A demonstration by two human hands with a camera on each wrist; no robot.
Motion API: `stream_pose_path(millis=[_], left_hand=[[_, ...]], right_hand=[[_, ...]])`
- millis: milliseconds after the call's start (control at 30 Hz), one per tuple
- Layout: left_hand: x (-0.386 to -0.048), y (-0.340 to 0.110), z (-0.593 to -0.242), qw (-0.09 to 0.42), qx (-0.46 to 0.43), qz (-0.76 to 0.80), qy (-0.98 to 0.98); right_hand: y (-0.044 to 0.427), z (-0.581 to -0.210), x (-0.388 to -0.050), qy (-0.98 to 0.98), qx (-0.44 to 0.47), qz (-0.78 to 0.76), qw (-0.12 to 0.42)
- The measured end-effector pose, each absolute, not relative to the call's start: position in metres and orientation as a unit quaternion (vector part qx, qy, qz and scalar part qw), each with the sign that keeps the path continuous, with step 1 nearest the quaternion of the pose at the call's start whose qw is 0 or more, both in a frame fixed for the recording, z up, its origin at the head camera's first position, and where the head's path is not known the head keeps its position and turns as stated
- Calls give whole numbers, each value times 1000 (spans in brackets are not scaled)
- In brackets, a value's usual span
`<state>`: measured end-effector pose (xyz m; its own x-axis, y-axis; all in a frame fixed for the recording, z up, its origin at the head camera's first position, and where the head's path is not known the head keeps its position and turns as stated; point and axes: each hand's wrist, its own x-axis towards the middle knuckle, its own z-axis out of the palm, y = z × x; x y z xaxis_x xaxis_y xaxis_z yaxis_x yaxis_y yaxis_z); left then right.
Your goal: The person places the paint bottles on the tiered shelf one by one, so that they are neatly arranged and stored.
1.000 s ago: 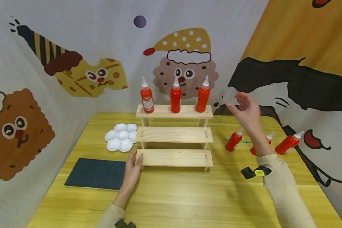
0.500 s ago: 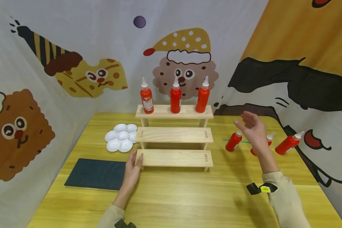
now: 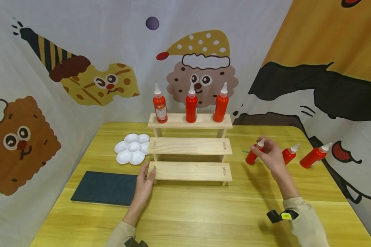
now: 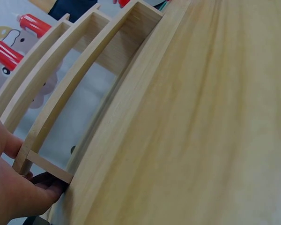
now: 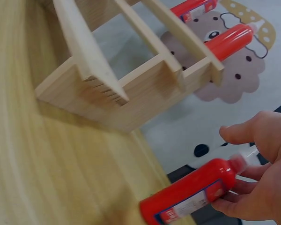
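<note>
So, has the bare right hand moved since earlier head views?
Yes, down: against the pale wooden stand, the right hand went from level with the top shelf to the middle shelf.

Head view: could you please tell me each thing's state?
Wooden three-tier stand: upright, gripped by left hand
Three top-tier red bottles: upright, nozzles fitted
Red bottle by right hand: upright, nozzle fitted
Middle right-side red bottle: nozzle fitted
Rightmost red bottle: nozzle fitted
White flower-shaped palette: wells up
Dark board: lying flat
Teal stick: mostly hidden
</note>
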<state>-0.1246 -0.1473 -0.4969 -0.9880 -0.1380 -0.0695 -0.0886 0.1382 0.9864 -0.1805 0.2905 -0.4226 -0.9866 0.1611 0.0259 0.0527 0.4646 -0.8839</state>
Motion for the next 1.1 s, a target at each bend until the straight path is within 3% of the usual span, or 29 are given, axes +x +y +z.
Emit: stream_pose_path(millis=[600, 1100], left_hand=[[-123, -146, -495, 22, 76, -653, -753], [-124, -146, -495, 21, 82, -649, -756]], right_hand=[[292, -457, -178, -840, -95, 533, -10], [289, -472, -171, -868, -74, 486, 63]])
